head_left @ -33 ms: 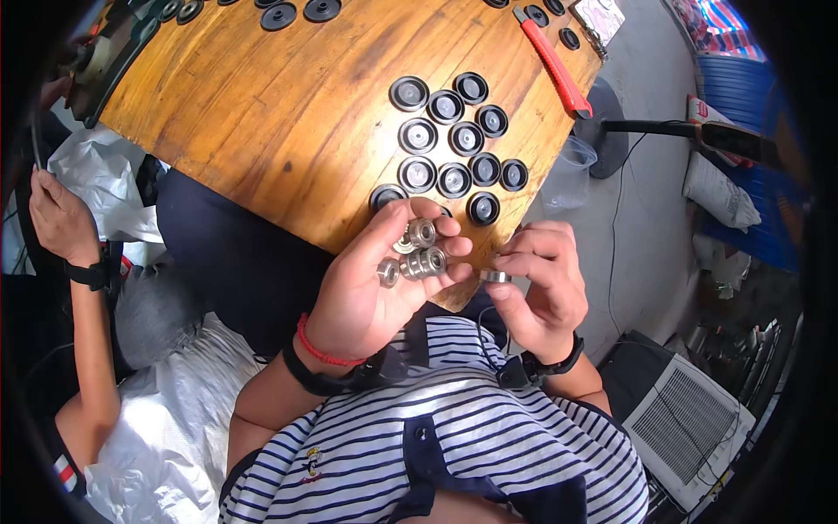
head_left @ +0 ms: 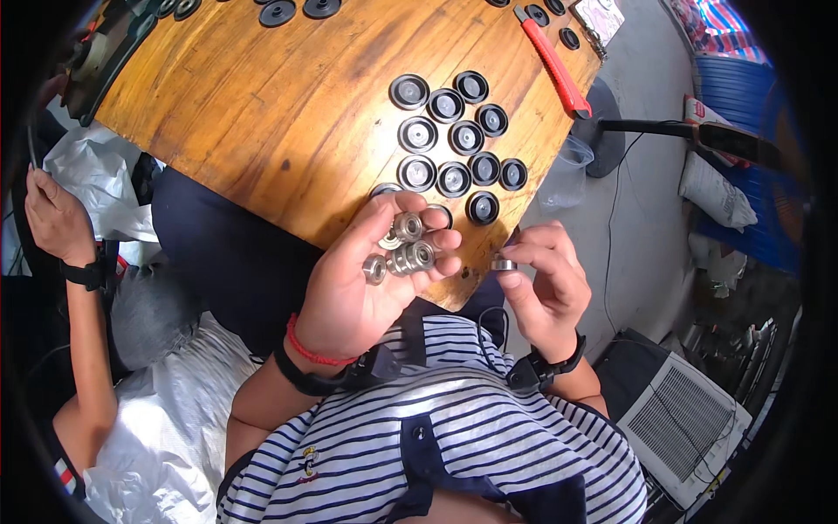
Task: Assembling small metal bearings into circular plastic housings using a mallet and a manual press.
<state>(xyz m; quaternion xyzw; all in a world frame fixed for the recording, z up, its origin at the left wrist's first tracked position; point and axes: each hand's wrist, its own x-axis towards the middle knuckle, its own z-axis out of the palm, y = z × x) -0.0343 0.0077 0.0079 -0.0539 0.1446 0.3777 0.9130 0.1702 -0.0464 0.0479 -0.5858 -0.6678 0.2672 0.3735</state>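
The left hand (head_left: 362, 279) is cupped palm-up at the near edge of the wooden tabletop (head_left: 262, 113), its fingers curled loosely around a small heap of metal bearings (head_left: 400, 249) that rest on the fingers and upper palm. The right hand (head_left: 546, 284) sits just to the right of it, near the tabletop's corner, with thumb and forefinger pinched together on a single bearing (head_left: 503, 262). That lone bearing lies flat between the fingertips, its round face turned up and its bore roughly upright.

The relation that matters is between this pinched bearing and the black round caps (head_left: 454, 131) laid in a cluster on the tabletop. They lie farther away and slightly left of the right hand, with the nearest cap (head_left: 483, 207) just beyond the fingertips. The right hand is the nearer of the two to the caps on that side; the left hand's fingertips overlap the cluster's near-left edge but are busy holding stock.

A red-handled tool (head_left: 552, 63) lies at the far right of the tabletop, well apart. Another person's hand (head_left: 54, 218) is at the far left.
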